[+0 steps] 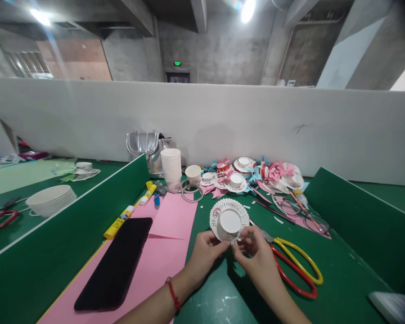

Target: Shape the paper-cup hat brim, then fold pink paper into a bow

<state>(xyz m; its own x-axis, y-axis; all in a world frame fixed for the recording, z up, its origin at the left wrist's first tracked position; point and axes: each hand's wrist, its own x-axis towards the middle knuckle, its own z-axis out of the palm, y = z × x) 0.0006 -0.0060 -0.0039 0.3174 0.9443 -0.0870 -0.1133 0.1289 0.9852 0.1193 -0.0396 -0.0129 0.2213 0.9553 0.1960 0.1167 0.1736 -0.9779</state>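
A white paper cup [229, 220], turned bottom-up toward me with its wall cut into a fringe of strips spread like a brim, is held just above the green table. My left hand [205, 253] pinches its lower left edge. My right hand [253, 249] pinches one strip at the lower right. A red string is round my left wrist. Scissors [295, 265] with red and yellow handles lie just right of my right hand.
Pink paper [165, 252] bears a black phone [116, 263]. Glue sticks [119, 221], a stack of white cups [171, 169], a lone cup [193, 173], finished paper hats [246, 175] and a silver bag [145, 146] lie behind. Green dividers [357, 220] flank the workspace; plates [50, 199] sit left.
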